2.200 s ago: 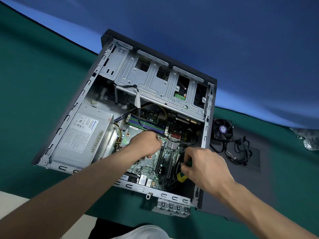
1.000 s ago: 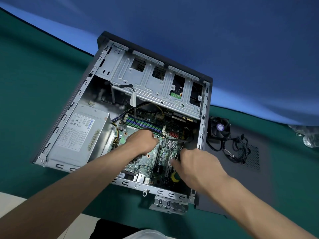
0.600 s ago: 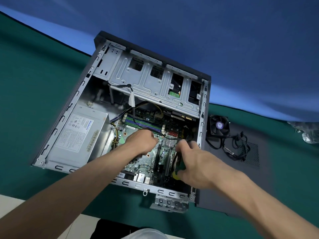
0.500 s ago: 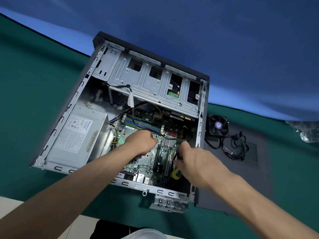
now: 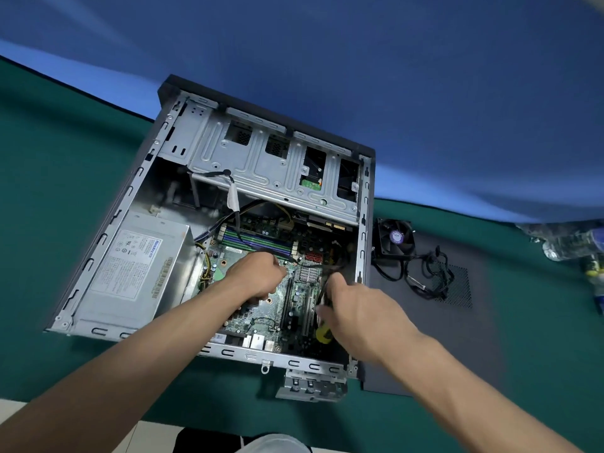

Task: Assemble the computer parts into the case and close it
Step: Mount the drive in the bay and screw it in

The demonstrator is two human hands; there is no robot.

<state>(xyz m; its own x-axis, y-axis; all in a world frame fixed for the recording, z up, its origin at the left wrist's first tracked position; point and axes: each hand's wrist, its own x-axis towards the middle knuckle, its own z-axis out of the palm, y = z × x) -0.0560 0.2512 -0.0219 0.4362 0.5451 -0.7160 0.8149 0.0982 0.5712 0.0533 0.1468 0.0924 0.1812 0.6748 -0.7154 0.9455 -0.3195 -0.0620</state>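
Head view: the case (image 5: 108,243) lies on its side on the green worktop (image 5: 49,178), open at the top. Inside it are the green board (image 5: 261,308), the grey power box (image 5: 137,266) at the left, and a metal drive cage (image 5: 261,165) at the far end.

The left hand (image 5: 258,276) is curled, knuckles up, and rests on the middle of the board. I cannot tell if it holds anything. The right hand (image 5: 356,312) has its fingers wrapped round a screwdriver (image 5: 323,331) with a yellow and black handle, at the right side of the board.

The fan (image 5: 395,238) with its black wires (image 5: 428,273) lies outside the case, on the dark side panel (image 5: 457,338) just to the right.

I think the board is thin and easy to break, so hands should touch its edges, not the little parts. The fan looks light and stiff. Hold it by its frame, not by the floppy wires, which could snag. The side panel looks flat, stiff and wide, so two hands on its edges would be best. The case looks heavy.
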